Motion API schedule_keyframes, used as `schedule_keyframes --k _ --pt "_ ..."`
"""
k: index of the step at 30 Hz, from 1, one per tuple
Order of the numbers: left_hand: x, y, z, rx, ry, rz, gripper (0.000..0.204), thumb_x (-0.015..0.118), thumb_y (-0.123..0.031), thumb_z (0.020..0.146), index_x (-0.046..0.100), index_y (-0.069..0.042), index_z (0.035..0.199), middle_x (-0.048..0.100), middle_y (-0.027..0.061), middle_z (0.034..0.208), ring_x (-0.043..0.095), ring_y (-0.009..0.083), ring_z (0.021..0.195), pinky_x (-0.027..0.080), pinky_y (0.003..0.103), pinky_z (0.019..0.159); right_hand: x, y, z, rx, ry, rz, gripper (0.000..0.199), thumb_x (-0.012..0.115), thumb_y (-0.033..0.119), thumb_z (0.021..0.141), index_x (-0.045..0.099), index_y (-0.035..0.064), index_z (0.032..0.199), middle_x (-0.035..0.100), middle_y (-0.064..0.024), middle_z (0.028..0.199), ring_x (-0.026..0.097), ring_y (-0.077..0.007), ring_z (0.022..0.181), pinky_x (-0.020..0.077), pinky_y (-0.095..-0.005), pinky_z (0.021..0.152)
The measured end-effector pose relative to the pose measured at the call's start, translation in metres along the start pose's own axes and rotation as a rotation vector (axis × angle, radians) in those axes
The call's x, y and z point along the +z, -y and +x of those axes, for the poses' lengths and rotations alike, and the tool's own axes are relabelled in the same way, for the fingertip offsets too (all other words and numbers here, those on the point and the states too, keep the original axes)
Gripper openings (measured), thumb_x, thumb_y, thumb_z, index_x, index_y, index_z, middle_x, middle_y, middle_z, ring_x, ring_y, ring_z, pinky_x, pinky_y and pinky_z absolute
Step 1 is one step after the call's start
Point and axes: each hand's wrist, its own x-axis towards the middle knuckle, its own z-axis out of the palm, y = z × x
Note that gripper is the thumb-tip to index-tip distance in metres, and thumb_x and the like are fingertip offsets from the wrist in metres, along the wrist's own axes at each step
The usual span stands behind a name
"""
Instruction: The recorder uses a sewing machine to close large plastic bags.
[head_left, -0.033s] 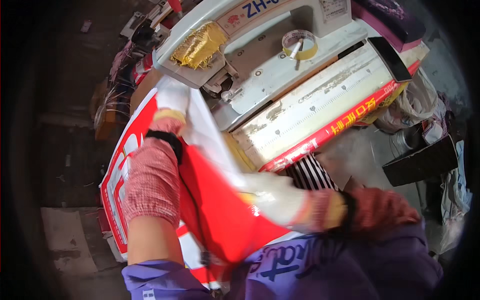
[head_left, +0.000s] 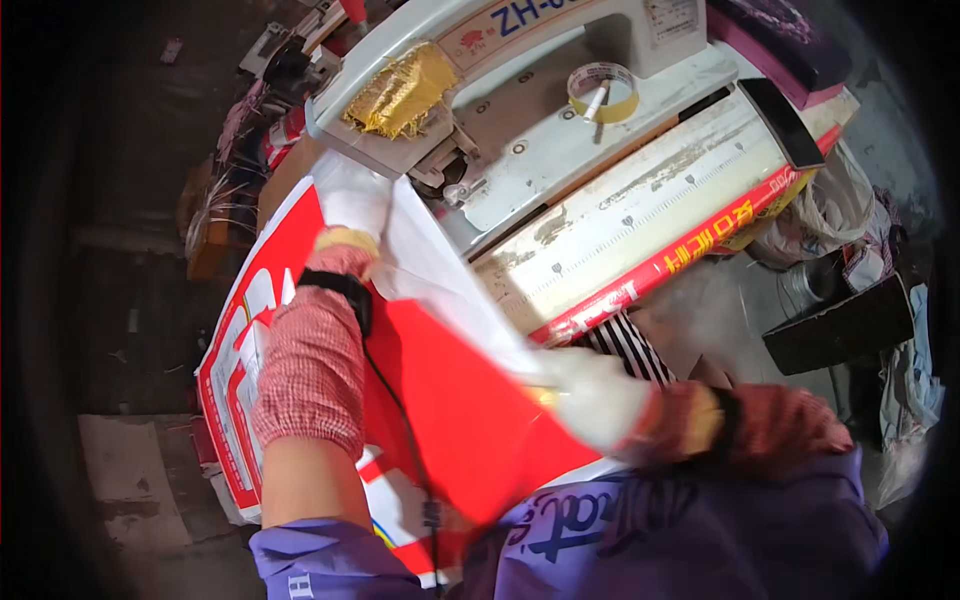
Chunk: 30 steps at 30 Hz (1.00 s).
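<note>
A large red and white printed bag (head_left: 440,400) spreads from beneath the sewing machine (head_left: 400,145) down to my lap. My left hand (head_left: 355,200), in a white glove, rests at the bag's far end beside the machine's head; its fingers are blurred and partly hidden, so their grip does not show. At the right, my right hand (head_left: 590,395), also white-gloved and smeared by motion, is closed on the bag's edge below the machine bed. Red checked sleeves with dark bands cover both forearms.
A yellow tape roll (head_left: 603,92) with a white stick lies on the machine bed. A red banner strip (head_left: 680,255) runs along the worn front plate (head_left: 600,225). Striped cloth (head_left: 630,345), a dark box (head_left: 840,325) and a plastic bag (head_left: 825,205) sit to the right.
My right hand has shifted a little to the right, drawing the bag's edge along. My left hand has moved slightly right and down.
</note>
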Motion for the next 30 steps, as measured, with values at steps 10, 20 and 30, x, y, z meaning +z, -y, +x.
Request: schedule_keyframes --k 10,20,30 --pt "0.020 -0.029 -0.012 0.032 -0.012 -0.523 0.012 0.048 -0.013 0.077 0.059 -0.016 0.081 0.059 0.0032 0.083 0.059 0.0239 0.068 0.047 0.035 0.056 -0.032 -0.043 -0.035 0.348 -0.240 0.767 0.023 0.066 0.019 0.073 0.060 0.0046 0.089 0.060 -0.0064 0.071 0.054 -0.0127 0.055 0.0447 -0.0243 0.052" --pt "-0.046 -0.018 -0.005 0.092 0.435 -0.733 0.014 0.050 -0.019 0.079 0.061 -0.014 0.086 0.058 0.0125 0.076 0.057 0.0313 0.074 0.045 0.038 0.068 -0.047 -0.028 -0.023 0.162 0.280 -0.532 0.038 0.055 0.030 0.081 0.056 0.0023 0.108 0.058 -0.0047 0.060 0.055 -0.0143 0.047 0.0426 -0.0290 0.043" --pt "0.095 0.060 0.019 -0.093 0.486 -0.370 0.035 0.055 -0.033 0.074 0.061 -0.011 0.101 0.063 0.0135 0.092 0.059 0.0305 0.088 0.047 0.039 0.075 -0.020 -0.018 0.050 0.029 -0.040 -0.308 0.037 0.049 0.041 0.085 0.063 0.0078 0.088 0.056 -0.0094 0.070 0.059 -0.0202 0.061 0.0474 -0.0320 0.053"
